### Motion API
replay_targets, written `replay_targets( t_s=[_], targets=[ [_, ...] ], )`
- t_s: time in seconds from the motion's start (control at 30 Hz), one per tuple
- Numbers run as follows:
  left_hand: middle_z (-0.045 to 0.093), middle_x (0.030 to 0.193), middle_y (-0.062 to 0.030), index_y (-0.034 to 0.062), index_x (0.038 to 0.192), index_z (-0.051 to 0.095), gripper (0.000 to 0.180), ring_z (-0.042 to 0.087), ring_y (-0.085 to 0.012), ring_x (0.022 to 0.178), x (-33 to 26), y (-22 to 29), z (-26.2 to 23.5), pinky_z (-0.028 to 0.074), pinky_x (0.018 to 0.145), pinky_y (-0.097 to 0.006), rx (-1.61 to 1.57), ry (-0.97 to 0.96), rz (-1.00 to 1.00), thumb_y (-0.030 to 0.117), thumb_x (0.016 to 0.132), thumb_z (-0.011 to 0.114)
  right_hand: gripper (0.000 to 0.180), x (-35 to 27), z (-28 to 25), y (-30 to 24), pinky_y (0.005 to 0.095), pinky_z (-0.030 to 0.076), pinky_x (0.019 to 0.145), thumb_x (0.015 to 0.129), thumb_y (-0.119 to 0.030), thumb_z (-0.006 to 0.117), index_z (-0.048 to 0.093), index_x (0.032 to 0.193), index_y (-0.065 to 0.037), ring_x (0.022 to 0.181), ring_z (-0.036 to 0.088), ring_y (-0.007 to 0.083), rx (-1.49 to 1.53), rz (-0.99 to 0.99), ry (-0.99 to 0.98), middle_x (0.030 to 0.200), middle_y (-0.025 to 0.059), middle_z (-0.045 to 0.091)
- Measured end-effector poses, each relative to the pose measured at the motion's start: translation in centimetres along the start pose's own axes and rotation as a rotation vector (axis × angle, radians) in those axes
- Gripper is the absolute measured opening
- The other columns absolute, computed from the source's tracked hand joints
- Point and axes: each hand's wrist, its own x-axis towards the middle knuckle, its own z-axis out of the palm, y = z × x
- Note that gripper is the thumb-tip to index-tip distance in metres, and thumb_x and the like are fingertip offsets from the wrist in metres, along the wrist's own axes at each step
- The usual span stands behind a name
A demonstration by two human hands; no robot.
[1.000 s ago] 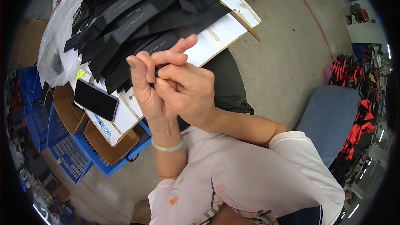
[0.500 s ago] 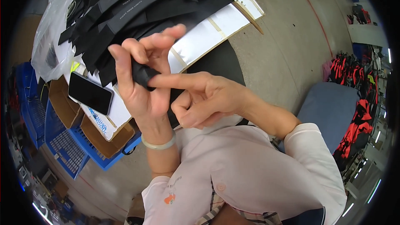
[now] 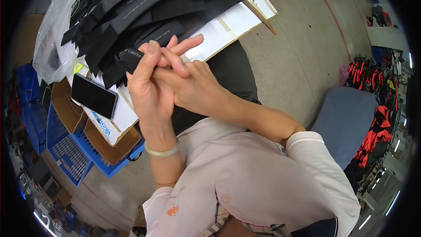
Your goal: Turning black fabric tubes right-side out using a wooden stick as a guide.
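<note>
A small folded black fabric piece (image 3: 130,60) with pale lettering bulges out on the far side of my left thumb. My left hand (image 3: 151,88) is closed on it, thumb pressed over the front, while its outer fingers stretch away to the right. From the right, my right hand (image 3: 195,88) crosses against the left palm, its index finger running under the left fingers toward the fabric. The right fingertips are hidden behind the left hand and cloth. Beyond both hands lies a heap of black fabric strips (image 3: 131,11), some with lettered bands, on a white-topped table (image 3: 219,33).
A dark phone (image 3: 94,95) lies at the table's left corner, beside a clear plastic bag (image 3: 55,44). Cardboard boxes (image 3: 66,105) and blue crates (image 3: 70,153) stand below. At right are a grey-blue cushioned surface (image 3: 342,118) and red-and-black garments (image 3: 372,127).
The right hand has moved up and left, deeper into the left hand. The left thumb has folded over, and the fabric piece has shifted up and left, its lettering now showing.
</note>
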Motion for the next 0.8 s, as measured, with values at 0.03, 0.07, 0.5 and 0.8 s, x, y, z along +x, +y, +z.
replay_targets(
  t_s=[0.03,0.07,0.5,0.8],
  targets=[
    [0.063,0.073,-0.0162,0.0004,0.068,0.057,0.039,0.058,-0.0386,0.107,0.1,0.2,-0.7,0.024,0.11,-0.047,-0.035,-0.077,-0.041,0.021,0.098,0.041,0.02,0.3,-0.1,0.5,0.0363,0.046,0.043,0.076,-0.009,0.059,0.062,0.096,-0.014,0.053,0.061,0.0269,0.06,-0.018,-0.042,0.065,0.0076,0.061],
    [0.063,0.073,-0.0162,0.0004,0.068,0.057,0.039,0.058,-0.0386,0.107,0.4,0.6,0.5,0.024,0.11,-0.047,-0.034,-0.084,-0.038,0.021,0.098,0.041,0.02,0.6,-0.3,1.0,0.037,0.046,0.043,0.076,-0.009,0.059,0.062,0.095,-0.014,0.054,0.061,0.0279,0.113,-0.038,-0.08,0.064,0.0085,0.061],
    [0.046,0.045,-0.0047,0.011,0.058,0.045,0.041,0.066,-0.0277,0.07,1.4,-1.2,1.0,0.043,0.092,-0.037,0.068,0.231,-0.088,0.024,0.096,0.05,0.02,0.8,0.5,2.8,0.041,0.05,0.053,0.075,-0.012,0.06,0.059,0.094,-0.004,0.065,0.064,0.0291,-0.112,-0.067,-0.166,0.067,0.0114,0.062],
    [0.061,0.069,-0.0141,0.0058,0.067,0.051,0.046,0.06,-0.0316,0.089,5.5,0.8,1.9,0.038,0.101,-0.047,-0.507,-0.137,-0.177,0.034,0.1,0.036,0.051,2.6,-5.1,1.7,0.0341,0.048,0.049,0.075,-0.002,0.059,0.055,0.125,-0.014,0.055,0.06,0.0259,0.091,0.048,-0.186,0.07,0.0126,0.064]
  ],
)
